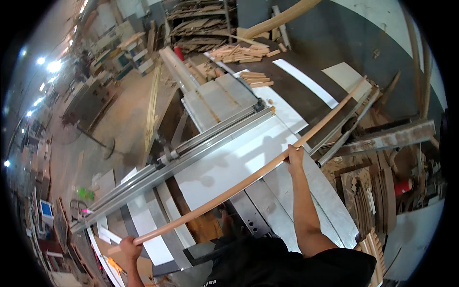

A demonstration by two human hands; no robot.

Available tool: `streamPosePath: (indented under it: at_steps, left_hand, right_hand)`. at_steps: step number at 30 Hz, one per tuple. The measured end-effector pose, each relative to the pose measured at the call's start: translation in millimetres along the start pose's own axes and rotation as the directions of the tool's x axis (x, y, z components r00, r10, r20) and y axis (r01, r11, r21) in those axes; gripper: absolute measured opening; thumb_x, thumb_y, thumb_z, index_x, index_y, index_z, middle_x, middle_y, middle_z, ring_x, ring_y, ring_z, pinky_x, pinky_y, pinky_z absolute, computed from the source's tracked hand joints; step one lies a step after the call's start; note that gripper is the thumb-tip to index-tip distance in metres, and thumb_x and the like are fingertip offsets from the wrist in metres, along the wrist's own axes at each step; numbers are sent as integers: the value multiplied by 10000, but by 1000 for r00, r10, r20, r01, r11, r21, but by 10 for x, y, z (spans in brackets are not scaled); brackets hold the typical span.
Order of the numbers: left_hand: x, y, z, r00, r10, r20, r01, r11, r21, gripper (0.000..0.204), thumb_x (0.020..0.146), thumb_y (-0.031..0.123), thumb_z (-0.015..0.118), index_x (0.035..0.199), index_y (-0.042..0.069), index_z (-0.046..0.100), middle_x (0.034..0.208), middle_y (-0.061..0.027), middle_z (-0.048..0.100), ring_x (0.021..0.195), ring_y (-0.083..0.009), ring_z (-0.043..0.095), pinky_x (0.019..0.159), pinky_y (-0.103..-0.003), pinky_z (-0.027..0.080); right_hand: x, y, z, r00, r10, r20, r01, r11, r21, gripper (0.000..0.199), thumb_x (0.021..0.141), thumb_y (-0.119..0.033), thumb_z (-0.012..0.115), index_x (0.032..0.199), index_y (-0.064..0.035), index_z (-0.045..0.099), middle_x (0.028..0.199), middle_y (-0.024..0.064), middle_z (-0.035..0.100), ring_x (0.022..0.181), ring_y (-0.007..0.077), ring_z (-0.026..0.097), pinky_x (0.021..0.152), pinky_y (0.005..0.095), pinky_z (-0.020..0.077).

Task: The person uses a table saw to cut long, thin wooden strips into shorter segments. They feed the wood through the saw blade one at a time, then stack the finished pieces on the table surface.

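Observation:
A long, narrow wooden strip (220,197) runs slantwise from the lower left to the upper right, across a saw table with a white top (215,172). My left hand (130,248) is closed round the strip close to its near left end. Further along, my right hand (295,155) grips the same strip, with the arm stretched forward. Beyond the strip lies a metal fence rail (191,160), and past that a grey sliding plate (220,103). The undersides of both hands are hidden.
Short wood pieces lie in a pile (244,51) and a small stack (256,79) at the far side. A rusty metal beam (387,137) juts in at right, above stacked boards (358,196). An orange-handled tool (114,264) lies by my left hand. Shelves (198,24) stand behind.

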State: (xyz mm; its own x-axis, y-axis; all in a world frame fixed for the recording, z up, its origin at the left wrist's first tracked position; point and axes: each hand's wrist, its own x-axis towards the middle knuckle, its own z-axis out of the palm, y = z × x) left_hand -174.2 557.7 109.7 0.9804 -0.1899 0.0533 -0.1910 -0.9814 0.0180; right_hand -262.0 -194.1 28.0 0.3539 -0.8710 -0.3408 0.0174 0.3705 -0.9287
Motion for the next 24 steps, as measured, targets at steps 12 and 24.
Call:
streamPosePath:
  at_steps: [12,24]
  left_hand:
    - [1288,3553,810,771,556,309,-343,772,-535,381,851,349,721,1062,35,679,1004,-199,712,964,-418,666,857,-515,521]
    - [3455,2930,566,960,-98,-261,-136,654,-744,686,906,213,718,1452,-37,388,1424,-312,477,1348,-434,465,1130,-458,380]
  right_hand:
    - [-546,778,881,976,161,149,-79,892,-446,494,989,-251,603,1283,-46,264,749,131,611,486,220,617,385,354,530]
    - [1047,814,1302,994,-11,113,74,815,-575,475,998,-237,600,1288,-14,297,741,154,648,483,233,643,391,374,555]
